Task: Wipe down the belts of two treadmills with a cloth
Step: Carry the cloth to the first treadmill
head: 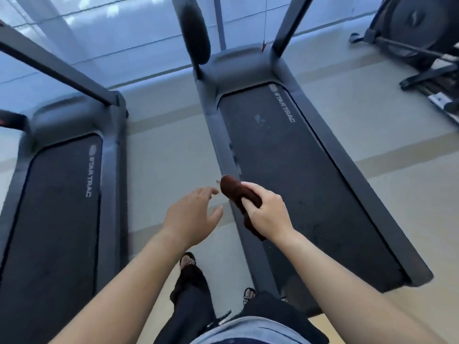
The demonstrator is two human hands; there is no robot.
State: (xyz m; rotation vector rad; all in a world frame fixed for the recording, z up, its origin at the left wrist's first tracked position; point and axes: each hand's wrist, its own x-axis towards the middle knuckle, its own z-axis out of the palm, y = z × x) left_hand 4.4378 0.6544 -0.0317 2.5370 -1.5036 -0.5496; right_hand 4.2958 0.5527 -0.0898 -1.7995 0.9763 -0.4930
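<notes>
Two dark treadmills stand side by side, each marked STAR TRAC. The right treadmill's belt (305, 184) runs away from me, and the left treadmill's belt (54, 214) lies at the left edge. My right hand (269, 211) grips a bunched dark brown cloth (233, 189) in the air above the right treadmill's left side rail. My left hand (192, 216) hovers just left of the cloth with fingers spread and relaxed, holding nothing. I am standing on the floor strip between the two machines.
Grey floor (169, 155) separates the treadmills. Upright posts (288, 23) and a padded handrail (193, 31) rise at the right treadmill's front. Another exercise machine (422, 38) stands at the back right. My sandalled feet (187, 260) are below my arms.
</notes>
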